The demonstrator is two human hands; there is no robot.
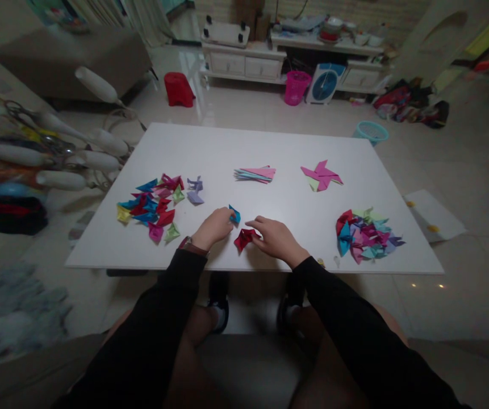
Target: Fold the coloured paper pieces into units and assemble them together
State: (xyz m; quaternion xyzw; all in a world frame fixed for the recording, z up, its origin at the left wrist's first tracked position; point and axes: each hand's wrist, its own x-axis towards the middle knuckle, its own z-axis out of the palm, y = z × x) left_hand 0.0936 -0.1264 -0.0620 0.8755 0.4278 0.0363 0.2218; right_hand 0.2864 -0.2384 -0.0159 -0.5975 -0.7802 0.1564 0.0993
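Observation:
Near the front middle of the white table, my left hand pinches a small blue origami piece between its fingers. My right hand is closed on the edge of a dark red origami piece, just nearer to me than the blue one. The two folded pieces are close together but apart. A pile of colourful folded origami pieces lies to the left, with lilac pieces beside it. Another pile of origami pieces is at the right.
Beyond my hands lie a stack of narrow folded papers and a pink paper pinwheel. Small bits sit by the front edge of the table. A lamp with several white arms stands at the left.

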